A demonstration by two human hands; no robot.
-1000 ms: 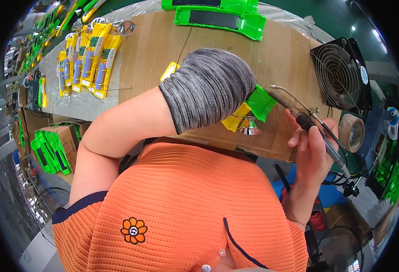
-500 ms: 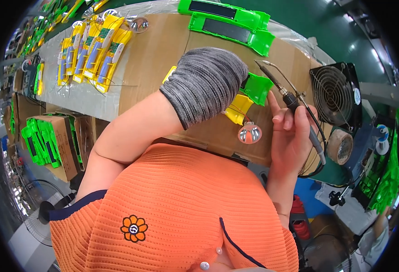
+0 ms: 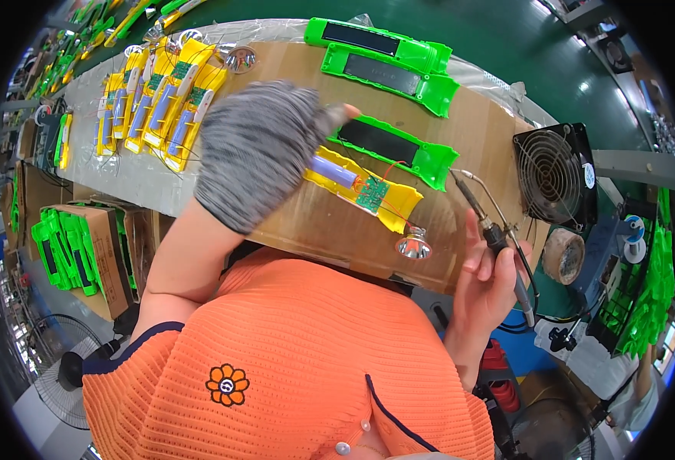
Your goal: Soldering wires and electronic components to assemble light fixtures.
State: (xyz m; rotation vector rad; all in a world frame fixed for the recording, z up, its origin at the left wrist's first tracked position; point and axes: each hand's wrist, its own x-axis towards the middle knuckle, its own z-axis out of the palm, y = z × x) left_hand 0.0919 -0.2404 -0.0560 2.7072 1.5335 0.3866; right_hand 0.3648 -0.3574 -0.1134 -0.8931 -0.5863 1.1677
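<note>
My left hand point(image 3: 264, 146), in a grey striped glove, hovers over the left ends of two flashlight housings. One bare fingertip pokes out beside the green housing point(image 3: 399, 149), which has a dark panel; the other fingers are hidden and smeared. Just below lies an open yellow housing point(image 3: 406, 203) with a purple battery cell point(image 3: 333, 170), a green circuit board point(image 3: 372, 194) and thin wires. A shiny reflector point(image 3: 414, 244) hangs off its right end. My right hand point(image 3: 494, 268) holds a soldering iron point(image 3: 497, 236), its tip near the green housing's right end; the index finger sticks up.
Two green housings point(image 3: 376, 73) lie at the far side of the cardboard point(image 3: 291, 65). Several yellow housings with cells point(image 3: 161, 107) lie at left. A black fan point(image 3: 553, 176), a tape roll point(image 3: 563, 257) and a solder spool point(image 3: 634, 238) stand at right. Left, a box point(image 3: 107, 261) holds green housings.
My left hand has swung left, uncovering the yellow housing's cell and board and more of the green housing. My right hand, with the soldering iron, has shifted slightly toward me.
</note>
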